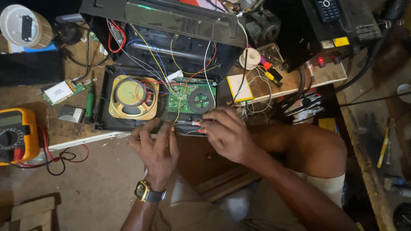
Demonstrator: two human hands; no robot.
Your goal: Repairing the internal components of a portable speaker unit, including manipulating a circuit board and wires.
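Both hands are bent in over the front edge of the opened radio case [102,102]. The left hand [155,147] and right hand [226,133] each pinch an end of a thin red-tipped probe [191,123], just below the green circuit board [185,97]. A round brass-coloured speaker [132,96] sits left of it, under loose, tangled coloured wires [158,64].

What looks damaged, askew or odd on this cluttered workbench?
Nothing looks spilled. The black plastic radio casing lies split open, its round gold speaker and green circuit board exposed, coloured wires tangled loosely. Both hands pinch a thin part.
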